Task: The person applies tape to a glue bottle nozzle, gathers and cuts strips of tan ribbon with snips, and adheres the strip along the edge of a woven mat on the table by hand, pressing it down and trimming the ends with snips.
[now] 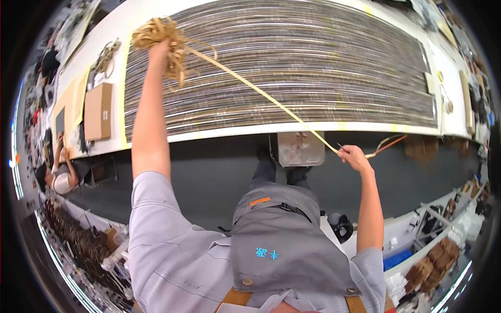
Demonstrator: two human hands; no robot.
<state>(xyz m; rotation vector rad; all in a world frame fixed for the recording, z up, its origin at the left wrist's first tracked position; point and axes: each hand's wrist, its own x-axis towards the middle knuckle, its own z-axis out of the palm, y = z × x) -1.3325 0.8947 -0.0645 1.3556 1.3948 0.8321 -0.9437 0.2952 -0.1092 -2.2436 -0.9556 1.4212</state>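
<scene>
My left hand [159, 51] is closed on a loose bundle of tan strips [155, 31] above the far left part of the table. From the bundle, one long pale strip [263, 94] runs taut, slanting down across the table's front edge. Its other stretch passes through my right hand [354, 157], whose fingers pinch it in front of the table. A small dark pointed thing shows at those fingertips, too small to name. Past my right hand, a loose end of strip [389, 143], partly reddish, trails off to the right.
Many long, thin grey-brown strips lie side by side on the white table [209, 133]. A cardboard box [97, 112] and coiled cord [107, 55] stand at its left. Below the front edge sits a translucent bin [301, 149]. Another person [62, 177] is at far left; stocked shelves [433, 266] are behind me.
</scene>
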